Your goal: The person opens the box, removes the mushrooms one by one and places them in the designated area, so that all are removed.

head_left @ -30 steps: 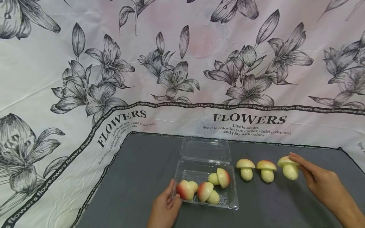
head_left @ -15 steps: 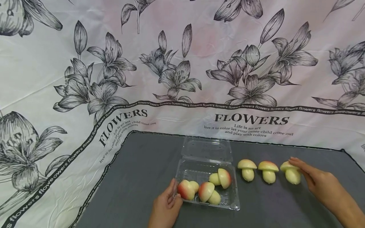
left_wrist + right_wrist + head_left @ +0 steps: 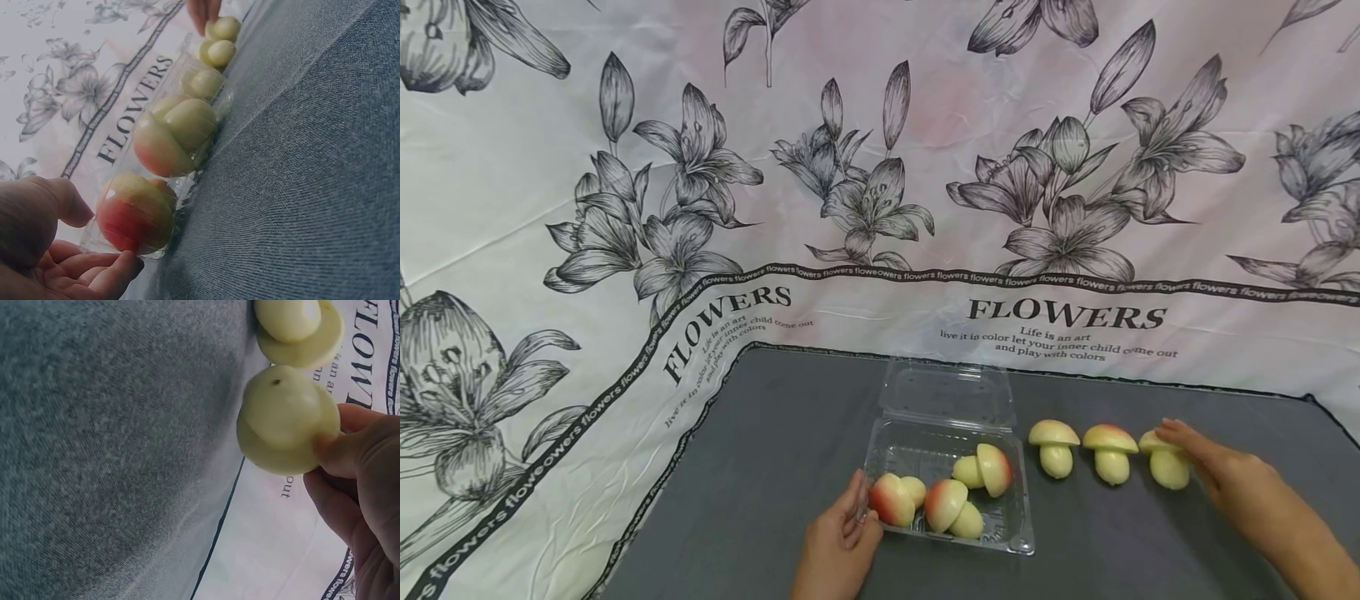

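Note:
A clear plastic clamshell box (image 3: 951, 542) rests on the grey table with its lid (image 3: 946, 393) folded back. Inside lie three toy mushrooms, one at the left (image 3: 891, 502), one at the front middle (image 3: 951, 508) and one at the right (image 3: 987, 471). My left hand (image 3: 837, 542) pinches the box's left wall; the left wrist view shows thumb and fingers (image 3: 87, 265) there. To the right of the box, two mushrooms (image 3: 1054, 447) (image 3: 1111, 454) lie side by side. Beyond them, my right hand (image 3: 1236, 483) grips a third mushroom (image 3: 1167, 467) by its cap, partly covering it.
The grey table (image 3: 752, 475) runs back to a cloth backdrop (image 3: 880, 321) printed with flowers and lettering. That cloth borders the table along the left and the back.
The right-hand mushroom has been lowered and shifted slightly nearer the mushroom beside it, still in my right hand. My left hand stays on the box. The head view drifts slightly.

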Demonstrator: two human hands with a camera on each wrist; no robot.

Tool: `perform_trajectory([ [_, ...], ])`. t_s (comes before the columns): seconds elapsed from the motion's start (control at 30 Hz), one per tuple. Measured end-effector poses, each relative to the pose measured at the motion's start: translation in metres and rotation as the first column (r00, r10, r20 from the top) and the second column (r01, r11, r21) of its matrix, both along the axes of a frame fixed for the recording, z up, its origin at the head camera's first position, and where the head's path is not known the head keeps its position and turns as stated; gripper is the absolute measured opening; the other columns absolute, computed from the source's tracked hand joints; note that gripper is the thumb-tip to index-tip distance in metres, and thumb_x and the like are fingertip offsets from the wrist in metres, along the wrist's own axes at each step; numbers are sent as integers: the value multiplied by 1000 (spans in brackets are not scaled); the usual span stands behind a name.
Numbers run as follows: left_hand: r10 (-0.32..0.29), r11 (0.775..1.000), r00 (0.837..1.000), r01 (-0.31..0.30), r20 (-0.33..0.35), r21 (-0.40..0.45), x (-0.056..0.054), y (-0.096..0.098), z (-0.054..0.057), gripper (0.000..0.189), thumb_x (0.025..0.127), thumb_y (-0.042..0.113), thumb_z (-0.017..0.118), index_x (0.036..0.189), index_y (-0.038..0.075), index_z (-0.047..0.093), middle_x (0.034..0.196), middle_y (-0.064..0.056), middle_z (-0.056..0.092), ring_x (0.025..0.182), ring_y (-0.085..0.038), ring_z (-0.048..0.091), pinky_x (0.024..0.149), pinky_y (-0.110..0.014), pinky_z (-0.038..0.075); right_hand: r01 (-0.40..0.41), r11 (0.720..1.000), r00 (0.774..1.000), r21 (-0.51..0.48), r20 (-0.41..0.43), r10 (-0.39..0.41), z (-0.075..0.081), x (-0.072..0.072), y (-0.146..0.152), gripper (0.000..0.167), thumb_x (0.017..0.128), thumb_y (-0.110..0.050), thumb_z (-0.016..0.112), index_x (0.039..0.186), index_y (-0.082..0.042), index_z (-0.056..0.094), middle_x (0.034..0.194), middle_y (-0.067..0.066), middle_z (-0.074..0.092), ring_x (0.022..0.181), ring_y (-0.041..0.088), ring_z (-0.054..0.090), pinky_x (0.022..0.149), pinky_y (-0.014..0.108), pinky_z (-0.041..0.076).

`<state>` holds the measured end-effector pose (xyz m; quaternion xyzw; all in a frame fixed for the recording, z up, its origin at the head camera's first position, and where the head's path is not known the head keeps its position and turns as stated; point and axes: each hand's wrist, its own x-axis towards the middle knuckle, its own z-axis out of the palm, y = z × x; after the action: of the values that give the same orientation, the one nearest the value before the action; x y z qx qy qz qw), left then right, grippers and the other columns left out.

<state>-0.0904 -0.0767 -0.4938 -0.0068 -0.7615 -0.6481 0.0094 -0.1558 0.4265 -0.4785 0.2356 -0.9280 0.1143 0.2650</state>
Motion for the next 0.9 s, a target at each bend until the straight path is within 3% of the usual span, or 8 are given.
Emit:
perform_trajectory([
  [0.17, -13, 1000, 1000, 13, 24, -9, -1, -1, -1, 65, 99, 9, 66, 156, -11, 42, 151, -33, 51, 140, -42, 52, 100, -32, 58, -3, 1000, 1000, 2, -8, 3, -6, 0, 1, 32, 101, -2, 69, 131, -13, 69, 153, -42, 21, 97, 43, 73, 61, 49, 61],
  [0.27, -14, 1000, 1000, 14, 19, -13, -1, -1, -1, 65, 99, 8, 66, 156, -11, 42, 151, -32, 51, 139, -42, 52, 101, -33, 58, -19, 1000, 999, -3, -46, 19, -7, -1, 1, 24, 106, -15, 64, 129, -13, 72, 153, -40, 27, 123, 9, 66, 63, 30, 61],
  [0.33, -11, 1000, 1000, 12, 12, -10, 0, -1, -1, 65, 99, 8, 67, 156, -11, 42, 151, -32, 51, 139, -42, 52, 101, -33, 57, -36, 999, 996, -11, -79, 35, -7, -3, 2, 28, 109, -27, 57, 127, -12, 73, 153, -39, 30, 130, -15, 47, 65, 19, 57],
  [0.4, -11, 1000, 1000, 11, 3, -11, -1, 0, -1, 65, 99, 8, 67, 155, -11, 42, 151, -32, 51, 139, -42, 53, 101, -33, 58, -56, 998, 993, -28, -108, 52, -7, -4, 3, 42, 110, -40, 48, 124, -11, 74, 153, -38, 33, 130, -27, 28, 66, 14, 55],
  [0.53, -8, 1000, 1000, 8, -4, -5, -1, 0, -1, 64, 99, 7, 67, 155, -11, 43, 151, -32, 52, 139, -42, 53, 100, -33, 58, -65, 997, 990, -37, -126, 59, -6, -4, 3, 50, 109, -46, 43, 124, -11, 74, 154, -38, 34, 129, -28, 27, 66, 14, 54],
  [0.73, 1, 1000, 1000, 0, -13, 4, -1, 0, -2, 64, 98, 5, 68, 155, -11, 44, 150, -32, 53, 139, -40, 53, 100, -32, 57, -30, 999, 997, -18, -78, 29, -6, -3, 4, 29, 108, -26, 60, 133, -17, 71, 155, -39, 31, 129, -26, 30, 72, 17, 55],
  [0.83, 2, 1000, 1000, -2, -19, 5, 0, 0, -2, 64, 98, 5, 68, 155, -11, 44, 150, -31, 53, 139, -40, 53, 100, -32, 57, -2, 1000, 999, 3, -45, 3, -6, 0, 3, 29, 104, -17, 66, 133, -16, 70, 156, -39, 27, 122, 2, 63, 70, 29, 59],
  [0.9, -1, 1000, 1000, 1, -16, 4, 0, 0, -2, 64, 98, 6, 68, 155, -11, 43, 151, -30, 53, 139, -40, 53, 101, -32, 57, 9, 1000, 1000, 14, -23, -8, -6, 2, 2, 32, 103, -12, 68, 135, -17, 69, 156, -41, 23, 106, 24, 74, 65, 39, 59],
])
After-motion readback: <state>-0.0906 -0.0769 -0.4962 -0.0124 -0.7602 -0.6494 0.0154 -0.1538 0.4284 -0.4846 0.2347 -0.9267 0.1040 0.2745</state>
